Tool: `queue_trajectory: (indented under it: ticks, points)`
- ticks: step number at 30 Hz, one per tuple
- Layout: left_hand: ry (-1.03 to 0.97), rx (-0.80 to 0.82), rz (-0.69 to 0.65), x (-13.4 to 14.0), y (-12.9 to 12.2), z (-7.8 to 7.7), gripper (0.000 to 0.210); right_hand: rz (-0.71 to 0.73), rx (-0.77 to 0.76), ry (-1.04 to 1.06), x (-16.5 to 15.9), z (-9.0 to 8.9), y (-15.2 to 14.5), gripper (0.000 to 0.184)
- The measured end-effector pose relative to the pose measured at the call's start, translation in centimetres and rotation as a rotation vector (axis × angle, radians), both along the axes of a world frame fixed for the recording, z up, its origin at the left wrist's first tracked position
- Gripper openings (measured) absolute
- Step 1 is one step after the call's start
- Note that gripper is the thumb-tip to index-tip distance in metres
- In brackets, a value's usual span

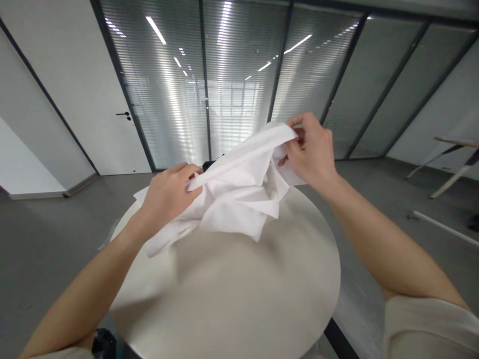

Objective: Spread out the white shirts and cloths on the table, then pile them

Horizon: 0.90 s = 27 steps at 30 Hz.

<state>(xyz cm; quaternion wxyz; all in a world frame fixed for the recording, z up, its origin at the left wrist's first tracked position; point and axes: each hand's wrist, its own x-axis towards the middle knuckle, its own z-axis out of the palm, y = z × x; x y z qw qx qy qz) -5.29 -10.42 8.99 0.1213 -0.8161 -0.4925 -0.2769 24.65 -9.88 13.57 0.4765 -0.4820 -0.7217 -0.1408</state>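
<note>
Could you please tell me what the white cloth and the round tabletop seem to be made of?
White cloth: probably thin fabric, matte, judging by its soft folds; the fibre is unclear.
Round tabletop: perhaps laminate or painted board, low-gloss; its pale surface shows no grain.

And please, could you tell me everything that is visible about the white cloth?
The white cloth is plain, with no print in view, and looks like thin, soft fabric. It is bunched into loose folds, with pointed corners hanging down. The left hand grips one side and the right hand pinches an edge, higher up. It hangs above the far part of the round table; whether its lower edges touch the tabletop is unclear.
</note>
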Motion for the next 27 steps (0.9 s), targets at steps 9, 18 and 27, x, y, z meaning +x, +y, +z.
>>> queue_trajectory:
  ticks: [9, 18, 27]
  points:
    - [-0.107, 0.100, 0.188, -2.8, 0.4, 0.8, 0.025, -0.165, 0.078, -0.300, -0.2, 0.5, 0.0, 0.029]
    - [-0.319, 0.193, 0.294, -2.7, 3.7, 1.2, 0.035, -0.139, 0.088, -0.185, -0.2, 3.5, -0.4, 0.027]
    - [-0.720, 0.228, -0.432, 0.8, 5.5, 1.0, 0.041, 0.528, -0.098, 0.420, -5.1, 1.4, 2.2, 0.024]
